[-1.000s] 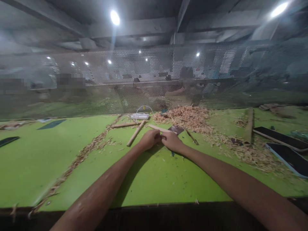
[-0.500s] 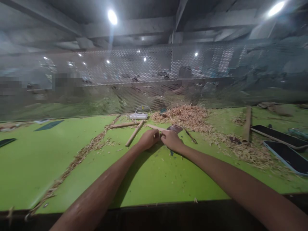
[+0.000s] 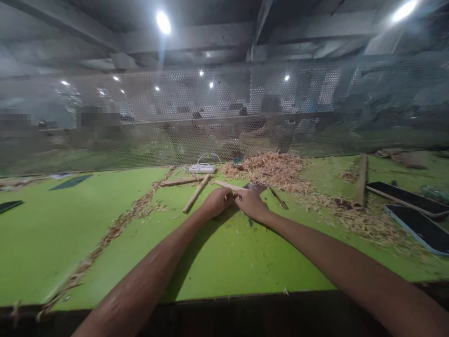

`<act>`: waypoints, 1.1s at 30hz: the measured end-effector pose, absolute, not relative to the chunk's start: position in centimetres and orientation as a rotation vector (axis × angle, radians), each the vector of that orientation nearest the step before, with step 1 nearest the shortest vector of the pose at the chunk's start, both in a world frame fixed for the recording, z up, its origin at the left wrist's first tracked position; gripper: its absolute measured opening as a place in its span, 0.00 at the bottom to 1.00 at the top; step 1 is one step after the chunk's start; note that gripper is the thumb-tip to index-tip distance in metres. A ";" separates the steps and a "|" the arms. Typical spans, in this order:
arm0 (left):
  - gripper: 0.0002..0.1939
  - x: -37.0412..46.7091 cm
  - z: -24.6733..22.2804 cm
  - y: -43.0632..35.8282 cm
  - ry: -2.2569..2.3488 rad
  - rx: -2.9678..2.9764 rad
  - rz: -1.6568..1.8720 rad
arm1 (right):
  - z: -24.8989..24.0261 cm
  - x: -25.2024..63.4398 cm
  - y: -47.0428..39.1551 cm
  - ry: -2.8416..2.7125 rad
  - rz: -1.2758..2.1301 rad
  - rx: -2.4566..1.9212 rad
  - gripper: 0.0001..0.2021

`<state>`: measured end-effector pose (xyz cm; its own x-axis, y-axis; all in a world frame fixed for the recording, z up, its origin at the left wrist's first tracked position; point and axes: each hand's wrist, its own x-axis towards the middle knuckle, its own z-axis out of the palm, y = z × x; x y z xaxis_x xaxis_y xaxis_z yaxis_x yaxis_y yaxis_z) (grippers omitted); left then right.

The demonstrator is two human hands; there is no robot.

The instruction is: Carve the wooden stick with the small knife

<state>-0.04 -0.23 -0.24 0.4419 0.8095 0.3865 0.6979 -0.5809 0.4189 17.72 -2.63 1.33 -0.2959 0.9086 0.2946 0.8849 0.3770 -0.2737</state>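
The left hand and right hand sat close together, fingers curled; what they gripped, I couldn't tell. Shavings lay heaped on the green table.

Ceiling: grey, dim, crossed by beams
Lamps: two large and bright overhead, one left, one far right; smaller ones shine lower
Table: bright green top, dark front edge
Mesh: perforated grey screen along the table's far edge
Behind mesh: hazy shapes, too blurred to tell
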 end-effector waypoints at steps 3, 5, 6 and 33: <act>0.03 -0.1 -0.2 -0.3 1.306 2.503 0.840 | 1.4 17.7 -2.7 -2.246 0.076 -1.555 0.13; 0.03 -0.1 -0.1 -0.3 1.297 2.508 0.846 | 1.3 17.7 -2.7 -2.242 0.077 -1.554 0.12; 0.03 -0.1 -0.1 -0.4 1.294 2.510 0.846 | 1.3 17.7 -2.7 -2.240 0.083 -1.547 0.12; 0.05 -0.3 -0.4 -0.3 1.302 2.538 0.901 | 0.3 18.1 -1.9 -2.182 0.402 -1.280 0.11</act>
<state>-0.33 -0.31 -0.39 0.4432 0.7794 0.4430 0.6893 -0.6122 0.3875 18.10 -1.87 0.32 -0.3774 0.8678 0.3232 0.6958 0.4960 -0.5194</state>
